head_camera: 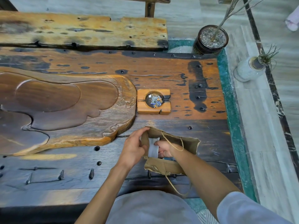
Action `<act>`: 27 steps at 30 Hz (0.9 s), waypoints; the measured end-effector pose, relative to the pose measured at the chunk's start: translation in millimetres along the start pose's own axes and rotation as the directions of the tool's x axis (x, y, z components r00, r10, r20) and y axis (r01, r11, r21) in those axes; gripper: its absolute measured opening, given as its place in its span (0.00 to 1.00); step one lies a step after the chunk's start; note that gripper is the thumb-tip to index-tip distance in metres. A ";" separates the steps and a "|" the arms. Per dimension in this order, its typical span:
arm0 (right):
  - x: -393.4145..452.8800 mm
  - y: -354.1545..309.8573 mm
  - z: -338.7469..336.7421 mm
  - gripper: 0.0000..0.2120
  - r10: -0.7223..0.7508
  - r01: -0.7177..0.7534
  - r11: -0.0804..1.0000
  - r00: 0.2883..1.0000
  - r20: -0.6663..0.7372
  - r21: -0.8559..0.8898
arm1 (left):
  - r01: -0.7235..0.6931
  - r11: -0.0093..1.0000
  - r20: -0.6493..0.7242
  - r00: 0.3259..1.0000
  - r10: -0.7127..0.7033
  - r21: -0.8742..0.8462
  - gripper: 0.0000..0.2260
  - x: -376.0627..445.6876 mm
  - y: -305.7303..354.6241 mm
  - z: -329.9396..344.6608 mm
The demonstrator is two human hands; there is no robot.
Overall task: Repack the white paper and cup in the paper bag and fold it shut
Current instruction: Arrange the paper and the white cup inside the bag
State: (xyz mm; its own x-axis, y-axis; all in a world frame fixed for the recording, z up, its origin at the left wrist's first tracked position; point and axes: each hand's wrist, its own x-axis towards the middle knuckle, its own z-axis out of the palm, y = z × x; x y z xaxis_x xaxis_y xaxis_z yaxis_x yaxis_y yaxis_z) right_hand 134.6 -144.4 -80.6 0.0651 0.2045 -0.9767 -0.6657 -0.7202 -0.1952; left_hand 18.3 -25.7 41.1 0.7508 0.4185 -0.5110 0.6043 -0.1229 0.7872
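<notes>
A brown paper bag with twine handles stands open on the dark wooden table, near its front right. My left hand grips the bag's left wall and holds the mouth apart. Inside the mouth my right hand is closed on the white paper, which stands upright in the bag. Something bluish shows deeper in the bag below my right hand. The cup cannot be made out.
A square wooden ashtray sits beyond the bag. A large carved wooden tea tray fills the table's left. Off the table's right edge stand a dark pot with dry stems and a pale vase.
</notes>
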 end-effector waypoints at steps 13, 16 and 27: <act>-27.4 -5.6 -17.9 0.27 0.015 -0.016 0.998 1.000 -0.014 -0.069 | -0.036 0.994 0.000 0.999 0.036 0.101 0.30 -5.6 11.7 1.1; -30.2 -1.6 -25.9 0.27 -0.015 0.012 0.994 0.999 -0.030 -0.106 | -0.033 0.995 0.005 0.999 0.033 0.099 0.30 -8.7 11.8 -0.5; -47.2 10.7 -46.3 0.22 -0.117 -0.055 0.861 0.946 -0.302 -0.505 | -0.039 0.993 0.016 0.999 0.037 0.114 0.31 -13.5 6.3 -0.7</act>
State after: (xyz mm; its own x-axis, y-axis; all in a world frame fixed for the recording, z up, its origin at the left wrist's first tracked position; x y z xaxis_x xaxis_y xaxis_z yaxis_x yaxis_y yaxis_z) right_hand 158.8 -192.5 -40.7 0.3642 0.0772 -0.9281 -0.2013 -0.9665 -0.1594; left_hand 11.8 -31.5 53.2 0.7770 0.3991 -0.4868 0.6010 -0.2405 0.7622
